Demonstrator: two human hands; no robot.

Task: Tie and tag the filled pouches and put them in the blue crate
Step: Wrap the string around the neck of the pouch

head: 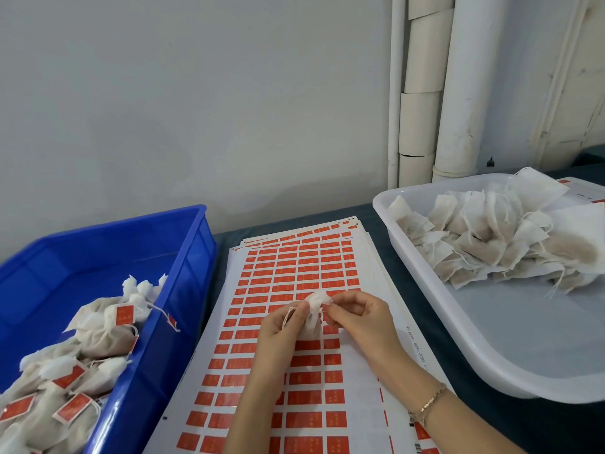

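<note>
**Over the label sheets: two hands, one pouch**

Between two bins on the dark desk (484,417), one small white pouch (314,317) is held upright above a stack of label sheets (294,257), the top one printed with rows of red stickers. The left hand (278,329) pinches the pouch's neck, and its drawstring (289,315) loops over the curled fingers (299,317). The right hand (358,319) pinches the gathered top from the other side; one bracelet (429,403) sits on that wrist.

At the left stands one blue crate (196,257) holding a pile of tied pouches (104,335), with at least six red tags (125,314) showing; one tag hangs over the crate's rim. At the right, one white tray (523,329) holds a heap of untied pouches (491,237), too tangled to count, their loose strings trailing.
</note>
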